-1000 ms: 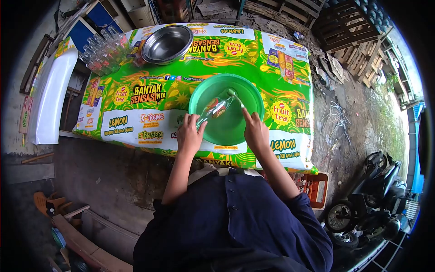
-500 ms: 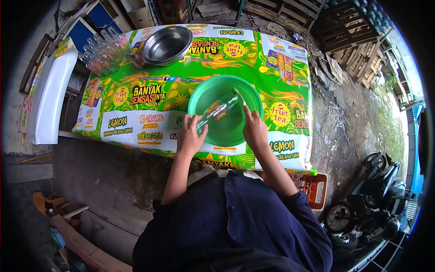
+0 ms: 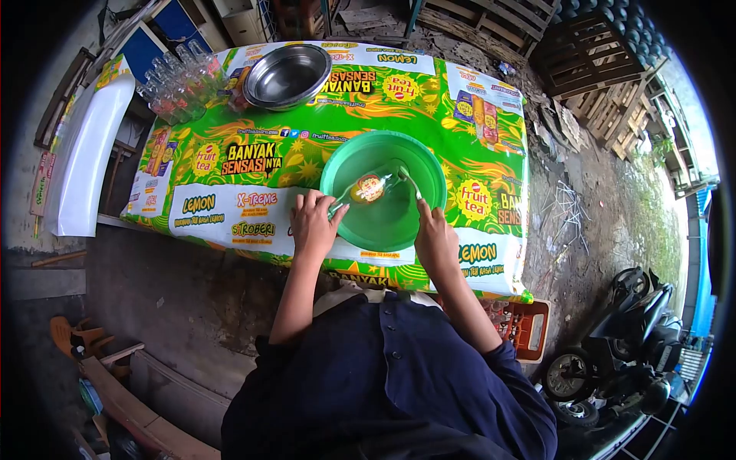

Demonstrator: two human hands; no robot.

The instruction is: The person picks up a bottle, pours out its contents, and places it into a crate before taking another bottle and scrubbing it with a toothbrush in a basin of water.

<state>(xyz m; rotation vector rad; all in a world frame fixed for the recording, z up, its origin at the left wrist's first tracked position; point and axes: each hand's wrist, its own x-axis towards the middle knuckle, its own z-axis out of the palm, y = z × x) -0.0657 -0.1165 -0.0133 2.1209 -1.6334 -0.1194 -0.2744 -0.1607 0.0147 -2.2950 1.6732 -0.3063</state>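
Note:
A clear glass bottle [image 3: 369,187] with a red and yellow printed label lies slanted over the green basin [image 3: 330,165]. My left hand [image 3: 313,221] is closed round its narrow end at the basin's left rim. From the right, my right hand [image 3: 435,239] grips a slim pale-handled brush [image 3: 412,185], whose head is right at the bottle's wide end. Shallow liquid seems to tint the basin's inside.
Several glass bottles [image 3: 180,88] stand at the table's far left, beside a steel bowl [image 3: 287,75]. A printed green cover [image 3: 253,123] drapes the table. A red crate [image 3: 529,331] sits below the near right edge; a motorcycle [image 3: 613,337] is parked beyond.
The bottle has turned, so its label now faces up. My right hand and the brush have shifted slightly down and right; the left hand has moved a little left.

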